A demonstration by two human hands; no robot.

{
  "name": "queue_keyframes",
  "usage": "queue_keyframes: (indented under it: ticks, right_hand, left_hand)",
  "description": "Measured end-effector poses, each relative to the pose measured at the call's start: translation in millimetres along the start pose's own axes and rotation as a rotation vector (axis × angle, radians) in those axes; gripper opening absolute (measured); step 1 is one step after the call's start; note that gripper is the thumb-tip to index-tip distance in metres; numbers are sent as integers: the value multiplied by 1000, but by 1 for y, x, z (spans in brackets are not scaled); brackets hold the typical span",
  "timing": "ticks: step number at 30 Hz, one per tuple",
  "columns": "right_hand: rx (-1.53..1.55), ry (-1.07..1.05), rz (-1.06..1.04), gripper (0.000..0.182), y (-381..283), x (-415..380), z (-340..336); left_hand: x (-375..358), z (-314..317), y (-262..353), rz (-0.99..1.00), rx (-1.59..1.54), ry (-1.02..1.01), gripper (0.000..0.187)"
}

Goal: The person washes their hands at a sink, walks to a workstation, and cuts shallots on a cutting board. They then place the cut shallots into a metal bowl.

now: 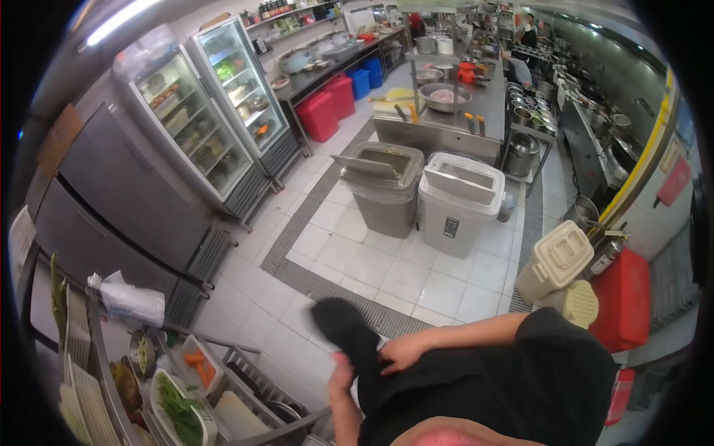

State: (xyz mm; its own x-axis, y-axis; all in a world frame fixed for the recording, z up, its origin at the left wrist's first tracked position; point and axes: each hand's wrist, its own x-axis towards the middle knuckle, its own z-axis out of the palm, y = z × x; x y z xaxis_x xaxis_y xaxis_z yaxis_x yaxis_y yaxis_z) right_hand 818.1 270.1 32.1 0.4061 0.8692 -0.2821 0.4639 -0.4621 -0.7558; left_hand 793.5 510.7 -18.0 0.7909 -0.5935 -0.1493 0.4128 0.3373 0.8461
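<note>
At the bottom of the view, both hands are at the front of my black clothing (483,379). My right hand (403,353) reaches in from the right, its fingers curled against the black cloth at my waist. On the other side, my left hand (341,373) is closed at the edge of the same cloth, with its fingers partly hidden. A blurred dark form (343,327), like a black-clad leg or shoe, sticks out just past both hands. Small white patches show beside the fingers.
Two lidded bins, one brown (383,193) and one grey (459,204), stand ahead. At lower left, a rack holds a basket of greens (178,409) and a tray of carrots (199,368). Glass-door fridges (195,123) line the left; a cream bin (556,260) and red container (621,297) stand right.
</note>
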Motion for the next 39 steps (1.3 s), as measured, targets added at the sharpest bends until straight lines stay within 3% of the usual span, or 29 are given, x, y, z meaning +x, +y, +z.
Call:
queue_keyframes:
  ticks: [1,2,3,4,6,7,8,10,12,14,16,17,19,21,23,24,25,27,28,29,30,31,32,33,34,35,36,37,39]
  right_hand:
    - [-3,-134,-78,44,103,49,68]
    - [142,170,-432,46,94,13,42]
    - [143,176,-437,46,108,14,34]
    - [337,1,-389,46,124,22,25]
    - [704,-366,-275,45,161,42,0]
    - [885,-558,-202,45,179,49,-14]
    - [894,-562,-206,45,168,40,-43]
    - [638,-81,-391,42,114,4,-140]
    - [580,-85,-379,47,144,5,-198]
    - [525,-101,-362,55,173,15,-261]
    - [539,-202,-74,55,204,37,-321]
    - [611,-98,49,58,208,59,-343]
    - [702,90,137,67,206,114,-375]
    - [1130,308,27,75,220,181,-370]
    - [1680,350,-106,75,193,225,-393]
    - [1939,381,-166,70,202,253,-396]
    - [1940,386,-169,70,215,273,-407]
    - [1878,712,-87,67,243,317,-428]
    - [1879,723,-84,67,254,328,-446]
    - [1642,842,120,62,261,334,-467]
    - [1398,939,308,60,260,345,-487]
    - [1104,1217,197,57,248,354,-513]
    - [879,1170,38,57,285,371,-530]
    - [713,1150,64,55,280,373,-556]
    - [556,1122,98,54,273,370,-583]
    - [389,1035,199,50,277,378,-603]
    - [99,910,92,46,294,390,-615]
    - [-71,919,-88,45,295,402,-632]
    - [-314,770,-275,53,307,429,-654]
  left_hand:
    - [19,60,42,-25,279,40,83]
    - [67,2,-11,5,904,-191,64]
    - [88,68,48,-74,644,-396,54]
    - [102,83,81,-439,594,-289,52]
    - [100,90,101,10,593,-140,53]
    - [118,73,101,12,593,-137,53]
    - [138,54,97,89,719,-125,54]
    - [180,17,103,152,861,-116,55]
    - [235,-15,127,-371,871,17,55]
    - [268,-47,139,-329,769,127,54]
    - [299,-88,162,-181,909,384,54]
    - [319,-100,182,-165,915,510,54]
    - [356,-129,201,173,667,488,55]
    - [394,-142,225,307,598,435,56]
    - [423,-140,244,436,1187,401,63]
    - [441,-154,241,471,1287,521,66]
    - [455,-171,256,423,1443,466,68]
    - [482,-211,284,374,1606,389,70]
    - [495,-231,291,182,1728,353,67]
    - [504,-251,296,-18,1839,311,65]
    - [510,-277,301,-21,1843,297,65]
    - [523,-309,306,69,1817,326,57]
    - [544,-341,307,168,1782,353,51]
    - [561,-382,288,437,1591,533,38]
    - [569,-396,303,436,1582,512,38]
    - [575,-411,328,86,1282,384,35]
    - [589,-425,346,-237,962,253,33]
    - [604,-475,320,68,1231,40,33]
    - [619,-486,350,9,1196,-25,33]
